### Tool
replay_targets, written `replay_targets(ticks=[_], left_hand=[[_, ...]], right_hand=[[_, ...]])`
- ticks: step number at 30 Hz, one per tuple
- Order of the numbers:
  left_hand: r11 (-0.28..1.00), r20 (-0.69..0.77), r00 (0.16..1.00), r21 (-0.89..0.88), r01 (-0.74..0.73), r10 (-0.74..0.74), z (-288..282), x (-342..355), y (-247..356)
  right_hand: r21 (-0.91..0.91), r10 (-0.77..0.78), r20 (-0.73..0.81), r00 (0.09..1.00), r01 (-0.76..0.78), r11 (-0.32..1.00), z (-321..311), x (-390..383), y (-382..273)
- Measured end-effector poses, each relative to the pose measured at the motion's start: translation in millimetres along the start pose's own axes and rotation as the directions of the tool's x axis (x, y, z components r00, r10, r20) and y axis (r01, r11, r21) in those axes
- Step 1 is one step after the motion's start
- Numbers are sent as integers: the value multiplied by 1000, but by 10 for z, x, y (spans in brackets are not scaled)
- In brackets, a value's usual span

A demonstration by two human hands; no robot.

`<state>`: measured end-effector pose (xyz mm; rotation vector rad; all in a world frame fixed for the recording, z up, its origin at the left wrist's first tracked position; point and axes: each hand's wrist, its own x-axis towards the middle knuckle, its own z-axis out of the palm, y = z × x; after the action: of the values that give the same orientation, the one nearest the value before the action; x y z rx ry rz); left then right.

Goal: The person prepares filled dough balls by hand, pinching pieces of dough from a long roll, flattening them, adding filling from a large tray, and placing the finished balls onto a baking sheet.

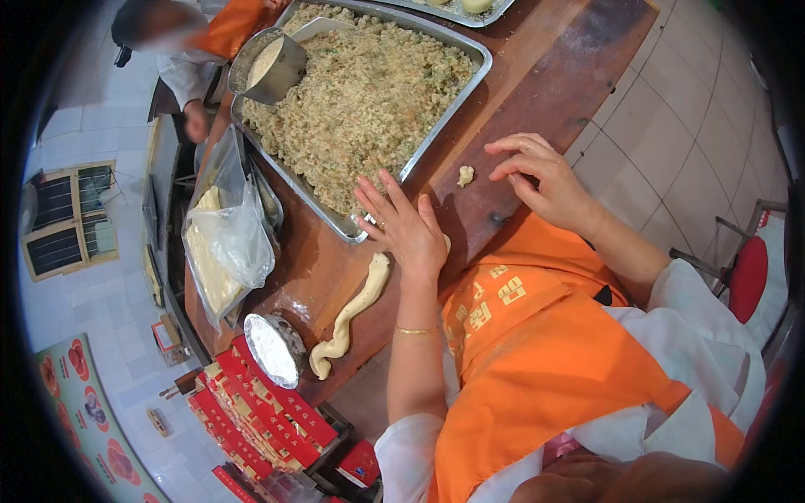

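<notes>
My left hand (pixel 407 226) is held over the wooden table with its fingers spread, just off the near corner of a big metal tray (pixel 449 126). A bit of pale dough (pixel 447 243) peeks out beside its wrist; the rest is hidden. Farther right, my right hand (pixel 541 180) hovers near the table edge, fingers stretched and loosely bent, nothing visible in them. Between the hands lies a small torn scrap of dough (pixel 465 175). A long, wavy dough rope (pixel 356 314) rests on the table left of my left forearm. Crumbly, greenish-beige filling (pixel 360 101) heaps up in the tray.
A metal pot (pixel 281 71) of pale crumbs sits in the tray's far left. Left are a clear plastic bag (pixel 239 243) of pale dough-like stuff and a bowl of white flour (pixel 272 348). Red packages (pixel 260 411) stand beyond. Another person's hand (pixel 195 121) shows upper left.
</notes>
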<state>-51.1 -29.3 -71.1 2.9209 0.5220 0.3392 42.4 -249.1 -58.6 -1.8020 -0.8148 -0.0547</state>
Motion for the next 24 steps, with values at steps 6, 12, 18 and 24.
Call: replay_targets(ticks=[6,12,18,24], left_hand=[[994,51,999,110,-3,-3,-9,37,4],[985,31,999,170,-15,9,26,45,36],[990,26,1000,141,-9,5,14,63,78],[850,-251,968,-511,-129,-4,-46,-86,-242]], right_hand=[[12,20,-16,1000,-20,1000,-6,79,-4],[31,24,-4,1000,-24,999,14,160,-11],[31,-42,-29,999,43,999,-26,268,-211],[4,-121,-26,992,121,993,-155,220,-346]])
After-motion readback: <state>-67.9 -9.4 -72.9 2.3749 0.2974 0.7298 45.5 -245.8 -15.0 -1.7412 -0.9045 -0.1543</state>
